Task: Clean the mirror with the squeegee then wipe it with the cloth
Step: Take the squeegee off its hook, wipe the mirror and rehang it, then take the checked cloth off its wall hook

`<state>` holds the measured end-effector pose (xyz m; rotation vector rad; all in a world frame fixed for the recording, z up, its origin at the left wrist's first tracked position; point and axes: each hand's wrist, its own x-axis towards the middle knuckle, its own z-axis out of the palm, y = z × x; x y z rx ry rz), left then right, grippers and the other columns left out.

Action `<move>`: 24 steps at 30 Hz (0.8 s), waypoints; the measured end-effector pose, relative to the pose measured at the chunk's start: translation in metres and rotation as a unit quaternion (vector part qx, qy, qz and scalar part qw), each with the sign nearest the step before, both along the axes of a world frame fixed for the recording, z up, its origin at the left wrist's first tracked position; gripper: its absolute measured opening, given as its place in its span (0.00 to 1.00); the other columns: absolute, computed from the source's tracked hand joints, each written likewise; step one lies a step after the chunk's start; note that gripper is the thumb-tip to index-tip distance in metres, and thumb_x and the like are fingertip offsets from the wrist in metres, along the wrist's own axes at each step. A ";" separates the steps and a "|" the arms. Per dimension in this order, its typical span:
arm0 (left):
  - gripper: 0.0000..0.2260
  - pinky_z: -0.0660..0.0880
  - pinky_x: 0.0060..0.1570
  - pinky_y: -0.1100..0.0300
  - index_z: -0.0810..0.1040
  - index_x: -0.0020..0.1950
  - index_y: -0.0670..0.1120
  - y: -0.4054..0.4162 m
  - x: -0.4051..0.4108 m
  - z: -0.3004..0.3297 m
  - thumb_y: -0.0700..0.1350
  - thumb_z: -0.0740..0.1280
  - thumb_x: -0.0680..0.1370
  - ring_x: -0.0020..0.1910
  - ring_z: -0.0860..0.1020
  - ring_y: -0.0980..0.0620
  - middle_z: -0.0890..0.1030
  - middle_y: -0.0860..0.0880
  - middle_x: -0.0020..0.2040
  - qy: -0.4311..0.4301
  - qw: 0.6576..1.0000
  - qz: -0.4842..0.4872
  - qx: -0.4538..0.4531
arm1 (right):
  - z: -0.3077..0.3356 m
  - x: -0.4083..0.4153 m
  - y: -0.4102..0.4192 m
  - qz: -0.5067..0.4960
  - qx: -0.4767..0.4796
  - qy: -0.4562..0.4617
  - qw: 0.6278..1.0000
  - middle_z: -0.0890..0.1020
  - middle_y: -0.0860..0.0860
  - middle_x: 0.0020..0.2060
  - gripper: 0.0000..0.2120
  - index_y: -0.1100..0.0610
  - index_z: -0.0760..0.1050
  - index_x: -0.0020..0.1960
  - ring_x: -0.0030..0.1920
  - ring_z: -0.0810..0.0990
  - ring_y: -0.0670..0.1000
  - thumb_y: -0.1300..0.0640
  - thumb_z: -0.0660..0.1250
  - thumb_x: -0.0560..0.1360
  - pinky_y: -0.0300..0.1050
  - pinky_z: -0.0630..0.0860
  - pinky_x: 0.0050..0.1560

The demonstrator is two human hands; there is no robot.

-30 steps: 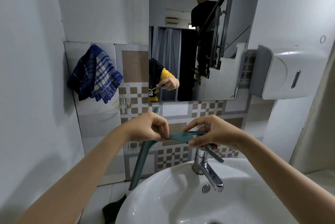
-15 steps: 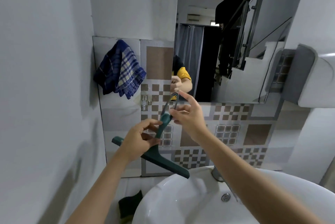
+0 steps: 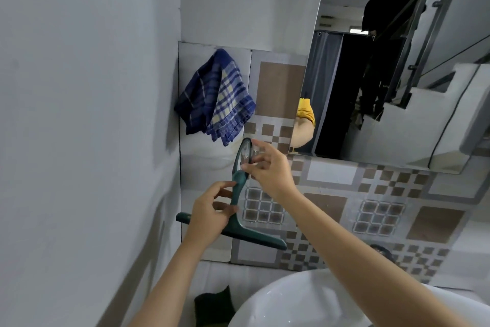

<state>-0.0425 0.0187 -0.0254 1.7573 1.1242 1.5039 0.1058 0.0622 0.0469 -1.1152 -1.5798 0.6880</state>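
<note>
Both hands were up at the tiled wall [image 3: 328,210], working the green squeegee [image 3: 236,202] between them. The left hand [image 3: 212,214] had its fingers and thumb closed around the lower part of the handle, just above where it met the blade. That blade ran crosswise below the hand, its left end poking out past the wrist and its right end slanting down toward the basin [image 3: 305,300]. The right hand [image 3: 267,167] sat higher up, thumb and fingertips pinched on the looped top of the handle, with the index finger stretched toward the top of the loop. The loop lay right over a small clear wall hook [image 3: 247,153], though whether it had actually caught on it could not be made out.

And the cloth [image 3: 217,96], blue with pale checks, hung bunched on the wall just above and to the left of the squeegee's top, touched by neither hand.

The mirror [image 3: 397,75] filled the upper right, well apart from the squeegee blade, its lower edge sitting on the tile band. In its glass showed a yellow sleeve and a forearm, and farther back a figure in black beside a stair rail. A dark object lay on the floor near the basin's left side, too dim to identify.
</note>
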 end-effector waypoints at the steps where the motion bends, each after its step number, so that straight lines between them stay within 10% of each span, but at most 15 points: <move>1: 0.21 0.80 0.43 0.60 0.74 0.53 0.59 0.004 0.000 0.000 0.35 0.72 0.71 0.46 0.80 0.55 0.79 0.57 0.49 0.001 1.000 0.004 0.001 | 0.000 0.000 0.003 0.000 0.005 0.002 1.000 0.82 0.55 0.44 0.30 0.51 0.69 0.70 0.45 0.83 0.52 0.63 0.74 0.71 0.40 0.82 0.41; 24: 0.23 0.77 0.46 0.68 0.71 0.55 0.61 0.012 0.012 -0.030 0.34 0.69 0.73 0.52 0.78 0.60 0.78 0.59 0.53 -0.006 1.000 -0.012 -0.015 | -0.033 0.007 0.019 -0.008 -0.012 0.001 1.000 0.79 0.50 0.42 0.29 0.51 0.70 0.70 0.42 0.82 0.50 0.63 0.73 0.72 0.43 0.83 0.41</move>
